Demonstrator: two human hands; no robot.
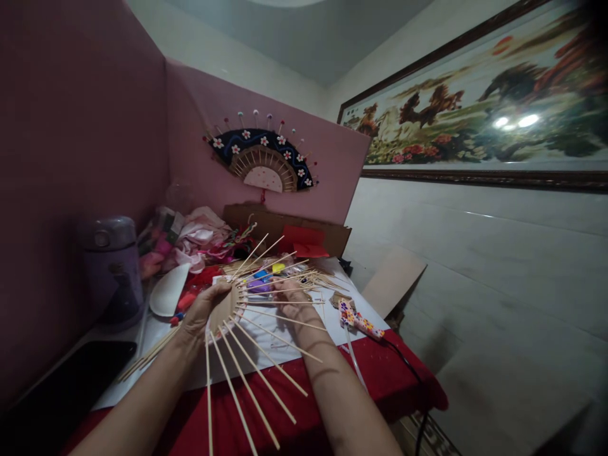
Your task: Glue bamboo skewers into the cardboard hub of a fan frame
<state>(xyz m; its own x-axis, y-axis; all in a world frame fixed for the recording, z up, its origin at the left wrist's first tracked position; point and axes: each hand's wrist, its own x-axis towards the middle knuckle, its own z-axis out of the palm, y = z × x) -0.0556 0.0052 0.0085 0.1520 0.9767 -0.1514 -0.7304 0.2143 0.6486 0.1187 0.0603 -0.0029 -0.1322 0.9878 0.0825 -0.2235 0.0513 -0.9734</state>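
Observation:
My left hand (208, 308) grips a half-round cardboard fan base (225, 310) by its left side. Several thin wooden sticks (266, 345) radiate from its curved edge, toward the right and toward me. Partly behind these sticks is my right hand (291, 296), its fingers curled close to the base's right side. Whatever lies between those fingertips is too small and covered to make out. Just beyond the hands are blue (261, 274), yellow (278, 268) and purple (259, 287) lumps in packets. Loose sticks (323, 280) lie beyond the right hand.
A flower-patterned glue gun (358, 320) with a black cord lies at right on white paper over a red cloth (380, 367). On the left stand a purple bottle (111, 266) and a white bowl (170, 290); a dark phone-like slab (80, 380) lies nearer. A decorated fan (263, 152) hangs on the pink board.

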